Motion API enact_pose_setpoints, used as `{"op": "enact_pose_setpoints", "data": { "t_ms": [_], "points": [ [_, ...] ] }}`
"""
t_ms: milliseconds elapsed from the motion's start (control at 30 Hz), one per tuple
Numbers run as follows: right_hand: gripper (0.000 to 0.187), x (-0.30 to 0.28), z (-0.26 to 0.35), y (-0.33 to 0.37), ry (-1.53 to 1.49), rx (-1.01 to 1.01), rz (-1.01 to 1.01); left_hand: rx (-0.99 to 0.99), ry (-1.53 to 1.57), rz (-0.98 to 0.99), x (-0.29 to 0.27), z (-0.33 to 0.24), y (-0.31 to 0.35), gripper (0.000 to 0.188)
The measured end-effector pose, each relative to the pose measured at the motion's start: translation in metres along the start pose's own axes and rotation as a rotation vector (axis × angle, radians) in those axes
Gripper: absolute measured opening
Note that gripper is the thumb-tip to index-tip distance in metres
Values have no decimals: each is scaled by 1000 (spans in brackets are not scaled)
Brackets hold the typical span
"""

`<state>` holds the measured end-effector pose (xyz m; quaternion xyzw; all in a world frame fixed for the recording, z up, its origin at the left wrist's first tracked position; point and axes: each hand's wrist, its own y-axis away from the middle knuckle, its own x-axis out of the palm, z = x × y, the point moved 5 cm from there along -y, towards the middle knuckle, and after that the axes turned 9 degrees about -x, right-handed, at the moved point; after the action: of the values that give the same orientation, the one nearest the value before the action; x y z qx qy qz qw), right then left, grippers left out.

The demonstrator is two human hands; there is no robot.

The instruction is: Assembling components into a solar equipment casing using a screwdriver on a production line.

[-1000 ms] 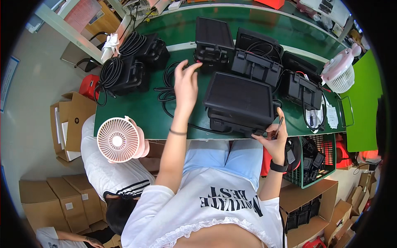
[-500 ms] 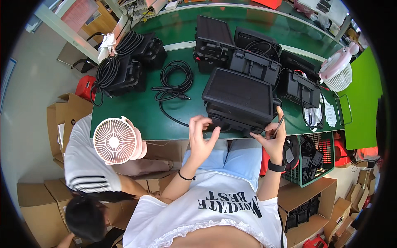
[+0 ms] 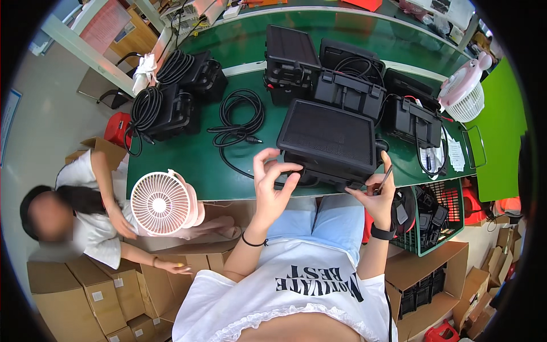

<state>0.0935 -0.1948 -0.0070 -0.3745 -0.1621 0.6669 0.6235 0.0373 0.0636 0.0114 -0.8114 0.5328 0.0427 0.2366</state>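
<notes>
A black plastic case [image 3: 327,134] with a flat ribbed lid sits closed at the front edge of the green table. My left hand [image 3: 273,185] is at its front left corner, index finger and thumb closed on the latch there. My right hand [image 3: 376,196] is at the front right corner, its thumb against the case's lower edge. A thin dark rod-like tool [image 3: 386,178] sticks up between the right fingers; its exact kind is unclear. Left of the case, a coiled black corrugated cable [image 3: 242,114] with a plug end lies on the table.
Several more black cases [image 3: 348,94] stand behind and to the right. Two with coiled cables [image 3: 147,108] are at the left. A pink fan [image 3: 159,204] is at the left edge, another [image 3: 464,94] at the right. A co-worker [image 3: 102,211] sits among cardboard boxes [image 3: 62,290]. A green crate [image 3: 424,245] stands below right.
My left fingers have closed in on the case's left latch. My right hand stays at its corner with the tool. The co-worker has risen from a bent posture and turned, one arm reaching out.
</notes>
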Motion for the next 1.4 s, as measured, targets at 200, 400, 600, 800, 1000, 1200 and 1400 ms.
{"op": "enact_pose_setpoints", "data": {
  "t_ms": [200,400,600,800,1000,1200,1400],
  "points": [
    [50,2,-4,4,-14,34,19,50,640,92,25,42,-11,56],
    [53,8,0,-1,-87,135,-8,-123,666,214,33,39,-12,84],
    [55,22,18,-10,-318,174,125,-125,88,146,-17,-9,15,60],
    [41,52,29,-16,-17,168,-77,-153,339,-137,-22,24,-2,83],
    [60,50,38,-19,52,238,-36,-107,401,-123,-15,27,-12,94],
    [57,38,28,-21,-130,294,94,-171,463,-62,-19,25,-14,92],
    [19,28,42,-25,-65,293,213,-145,394,-59,-21,29,-12,88]
  ]
}}
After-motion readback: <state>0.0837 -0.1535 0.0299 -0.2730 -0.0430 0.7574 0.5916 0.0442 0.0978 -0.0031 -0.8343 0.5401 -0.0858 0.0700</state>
